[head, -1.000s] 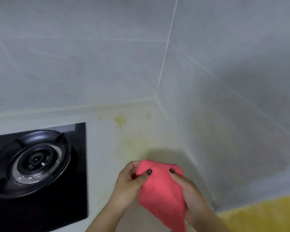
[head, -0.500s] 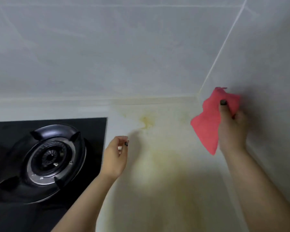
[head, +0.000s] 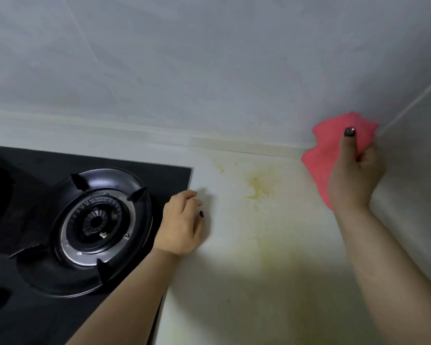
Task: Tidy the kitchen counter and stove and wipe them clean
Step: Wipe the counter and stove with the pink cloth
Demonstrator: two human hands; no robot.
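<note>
The right hand (head: pixel 356 175) grips a cloth (head: pixel 319 158) at the counter's (head: pixel 234 282) back right corner. The left hand (head: pixel 182 222), fingers loose and holding nothing, rests beside the stove (head: pixel 159 175).

No readable text anywhere (labels, brands, numbers).

Setting: domestic kitchen, cooking corner; built-in black glass gas stove (head: pixel 47 307) set flush into a pale bench (head: pixel 234 282); round burner (head: pixel 96 222) with metal ring and black pan support (head: pixel 85 232) with raised prongs; edge of a second burner at far left; large grey-white wall tiles (head: pixel 209 70) with thin pale grout lines on two walls meeting in a corner at right; sealant strip (head: pixel 234 145) along the joint between bench and back wall; yellowish grease or oil stains (head: pixel 256 185) on the bench beside the stove and towards the near edge; pink cleaning cloth (head: pixel 319 160) held at the wall corner; household scale, signs of everyday cooking
</note>
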